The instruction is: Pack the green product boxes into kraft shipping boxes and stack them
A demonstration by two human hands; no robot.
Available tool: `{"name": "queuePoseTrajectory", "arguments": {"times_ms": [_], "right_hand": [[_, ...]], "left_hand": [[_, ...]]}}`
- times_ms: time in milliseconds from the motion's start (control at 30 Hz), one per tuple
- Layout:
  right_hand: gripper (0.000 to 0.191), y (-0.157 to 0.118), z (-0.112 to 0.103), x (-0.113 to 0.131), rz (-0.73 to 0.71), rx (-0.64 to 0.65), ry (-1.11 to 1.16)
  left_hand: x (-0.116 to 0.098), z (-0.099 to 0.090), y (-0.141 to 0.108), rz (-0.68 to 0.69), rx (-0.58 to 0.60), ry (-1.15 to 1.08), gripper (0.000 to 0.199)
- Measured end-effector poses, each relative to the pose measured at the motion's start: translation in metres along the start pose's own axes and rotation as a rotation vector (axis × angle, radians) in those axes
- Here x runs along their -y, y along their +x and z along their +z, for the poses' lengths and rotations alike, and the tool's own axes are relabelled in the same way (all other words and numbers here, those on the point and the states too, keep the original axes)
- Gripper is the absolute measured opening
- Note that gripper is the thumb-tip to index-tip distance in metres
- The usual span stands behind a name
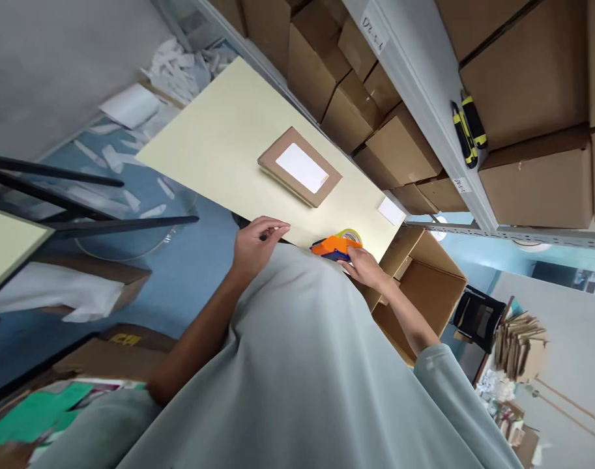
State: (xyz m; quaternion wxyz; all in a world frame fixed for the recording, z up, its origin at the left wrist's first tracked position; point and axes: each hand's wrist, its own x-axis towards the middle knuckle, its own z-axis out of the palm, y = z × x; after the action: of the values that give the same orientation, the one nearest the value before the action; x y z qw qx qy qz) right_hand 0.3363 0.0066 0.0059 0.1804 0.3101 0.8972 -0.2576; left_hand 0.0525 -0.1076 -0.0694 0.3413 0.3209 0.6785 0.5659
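On the pale surface [219, 130], the box [302, 168] is lying flat, beyond the orange tape dispenser [335, 246]. The right hand [368, 268] is gripping that, ideally keeping it steady; the left hand [253, 247] is pinching, possibly on clear tape, I can't tell.

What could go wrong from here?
The orange tape dispenser, held in the right hand by the pale yellow table's near edge, might drop if the grip slips. The two black-and-yellow utility knives lie loose along the grey shelf's edge; a bump could knock them down.
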Motion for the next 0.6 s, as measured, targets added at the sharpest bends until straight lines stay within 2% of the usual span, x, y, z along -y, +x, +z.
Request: {"name": "queuePoseTrajectory", "arguments": {"times_ms": [100, 200, 333, 500, 600], "right_hand": [[0.034, 0.020, 0.012, -0.012, 0.095, 0.120, -0.096], [0.039, 0.046, 0.021, -0.016, 0.194, 0.174, -0.170], [0.050, 0.070, 0.033, -0.020, 0.281, 0.144, -0.297], [0.051, 0.088, 0.051, -0.028, 0.281, 0.046, -0.276], [0.051, 0.097, 0.060, -0.026, 0.310, 0.032, -0.271]], "left_hand": [[0.043, 0.017, 0.013, -0.150, -0.057, -0.078, 0.020], [0.071, 0.037, 0.032, -0.205, -0.097, -0.156, 0.020], [0.096, 0.053, 0.056, -0.200, -0.072, -0.198, 0.021], [0.120, 0.054, 0.075, -0.168, -0.053, -0.186, 0.021], [0.128, 0.056, 0.084, -0.165, -0.072, -0.192, 0.020]]}}
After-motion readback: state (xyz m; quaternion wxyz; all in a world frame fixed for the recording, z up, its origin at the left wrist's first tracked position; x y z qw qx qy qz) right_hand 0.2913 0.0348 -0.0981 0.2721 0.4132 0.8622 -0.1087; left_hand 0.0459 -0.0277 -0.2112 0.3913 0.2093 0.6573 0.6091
